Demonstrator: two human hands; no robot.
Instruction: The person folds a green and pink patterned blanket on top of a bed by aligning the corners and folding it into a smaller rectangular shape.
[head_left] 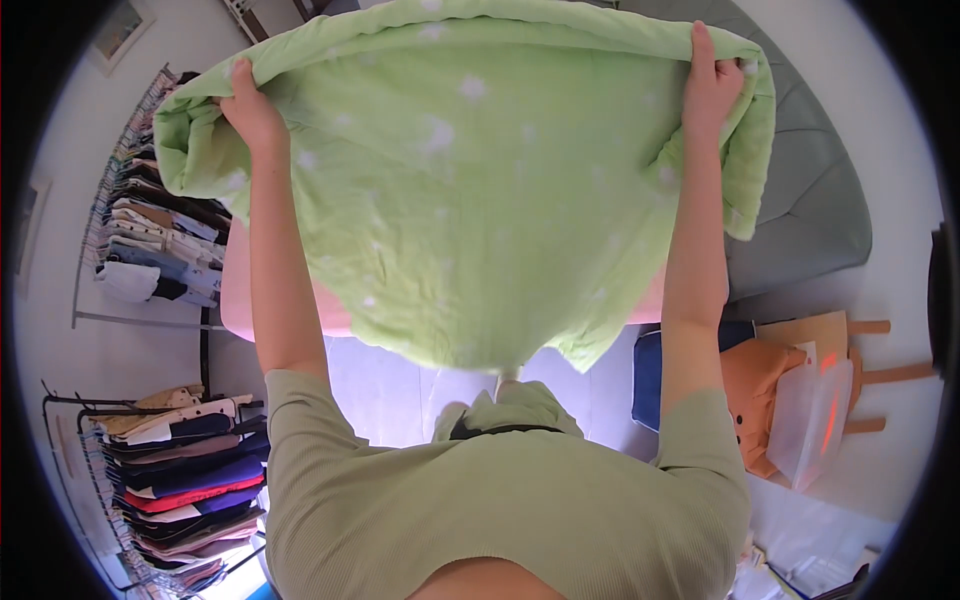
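Note:
A light green quilt [470, 190] with small white star-like marks hangs spread between my raised hands, its top edge folded over in a thick roll. At the quilt's upper left, my left hand [250, 108] is closed on the edge, fingers partly hidden in the fabric. My right hand [711, 85] grips the upper right edge with the thumb pointing up. Both arms are stretched far forward. The quilt's lower part droops toward my feet, and its far side is out of sight. Pink bedding [243, 285] shows behind it on both sides.
Clothes racks stand at my left, one with hanging clothes [165, 235] farther off, another with garments [190, 480] nearer. A grey padded headboard-like panel [815, 190] is at the far right. Nearer on the right are an orange bag [765, 395] and a clear plastic bin [805, 415].

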